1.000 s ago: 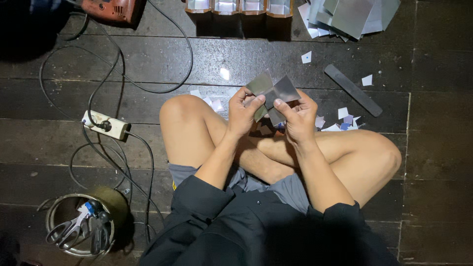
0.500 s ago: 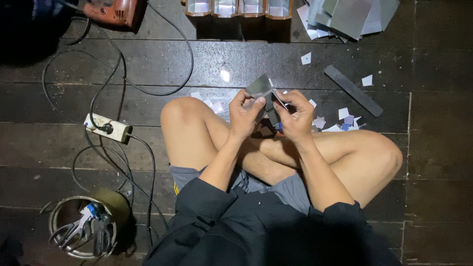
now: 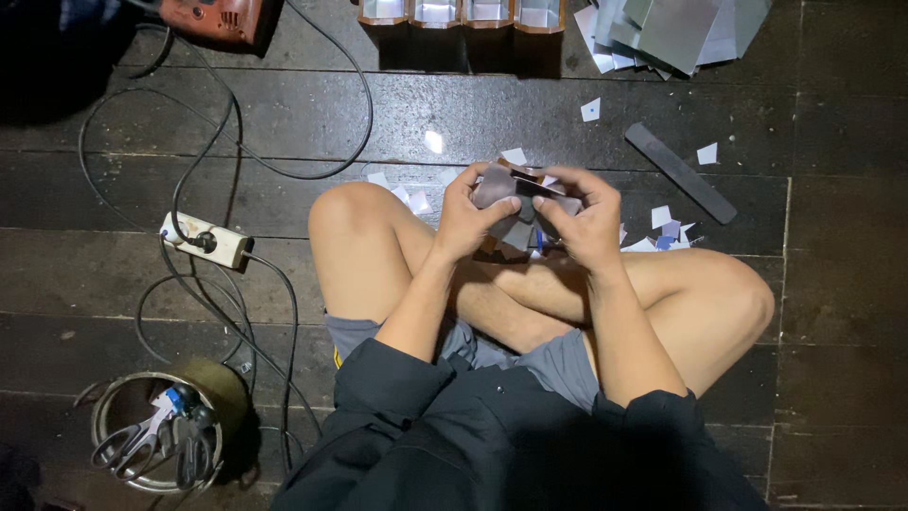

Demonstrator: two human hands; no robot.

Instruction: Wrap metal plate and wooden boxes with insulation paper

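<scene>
- Dark plank floor (image 3: 113, 274): cords and a power strip (image 3: 204, 239) lie loose near the left knee; a leg shift could snag them.
- Sheet stack (image 3: 681, 28) top right, well apart.
- Folded metal piece (image 3: 506, 185), held above the crossed legs: thin edges could cut fingers if it slips.
- Left hand (image 3: 465, 220) and right hand (image 3: 588, 220): each grip pinches the piece.
- Scraps (image 3: 662, 232) beside the right knee could hide a dropped piece.
</scene>
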